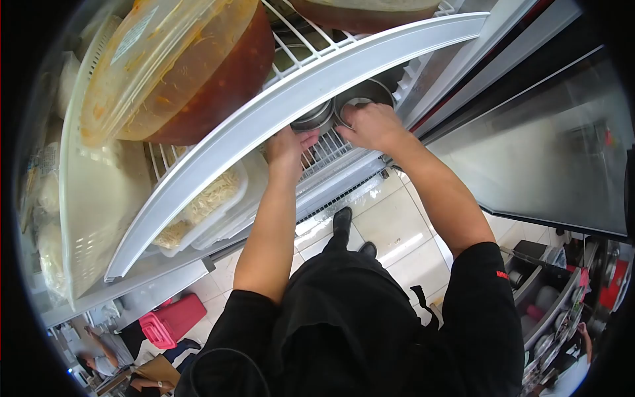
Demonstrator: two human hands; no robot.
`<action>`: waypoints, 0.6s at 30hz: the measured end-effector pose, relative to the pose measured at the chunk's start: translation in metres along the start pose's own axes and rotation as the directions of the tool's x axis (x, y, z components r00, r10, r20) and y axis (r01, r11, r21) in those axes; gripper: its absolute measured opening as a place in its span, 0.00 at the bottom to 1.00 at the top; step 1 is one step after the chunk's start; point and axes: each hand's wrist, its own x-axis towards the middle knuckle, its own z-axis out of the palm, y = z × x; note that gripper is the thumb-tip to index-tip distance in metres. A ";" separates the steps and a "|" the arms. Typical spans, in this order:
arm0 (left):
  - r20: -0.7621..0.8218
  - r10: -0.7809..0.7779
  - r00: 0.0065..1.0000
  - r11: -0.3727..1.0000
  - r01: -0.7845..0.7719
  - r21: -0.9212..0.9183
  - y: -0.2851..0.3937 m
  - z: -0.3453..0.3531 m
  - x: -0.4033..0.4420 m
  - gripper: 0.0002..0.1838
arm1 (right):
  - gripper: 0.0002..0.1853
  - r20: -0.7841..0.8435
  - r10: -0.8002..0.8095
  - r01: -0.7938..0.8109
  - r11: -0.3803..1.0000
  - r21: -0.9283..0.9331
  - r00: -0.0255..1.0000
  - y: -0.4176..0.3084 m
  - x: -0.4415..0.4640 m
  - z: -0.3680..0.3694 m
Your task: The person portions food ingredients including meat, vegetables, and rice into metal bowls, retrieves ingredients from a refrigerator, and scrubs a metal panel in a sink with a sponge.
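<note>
Both my arms reach under the white front edge of a fridge shelf (297, 79) to the wire shelf below. My right hand (372, 124) is closed on the near rim of a round metal container (383, 89), fingers over its edge. To its left stands another round metal container (316, 119). My left hand (289, 147) is at that container's near side, its visible fingers bent against the lower wall. Part of the left hand is hidden by the shelf edge. The insides of both containers are mostly hidden.
Above sits a large lidded tub of red sauce (218, 86), beside a white perforated basket (99, 218). A clear container of pale shreds (215, 198) lies left of my arms. The fridge door (549, 145) stands open on the right. A pink bin (175, 321) and other people are behind.
</note>
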 end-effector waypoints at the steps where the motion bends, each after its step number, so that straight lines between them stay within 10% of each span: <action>1: 0.024 0.014 1.000 1.000 -0.015 0.010 0.000 0.000 0.001 0.24 | 0.14 0.017 -0.012 0.012 1.000 -0.023 1.000 0.001 -0.001 -0.001; 18: 0.112 0.054 0.992 0.998 -0.052 -0.018 -0.013 -0.006 0.025 0.29 | 0.11 -0.012 0.052 -0.052 0.998 -0.026 0.999 -0.012 0.001 0.006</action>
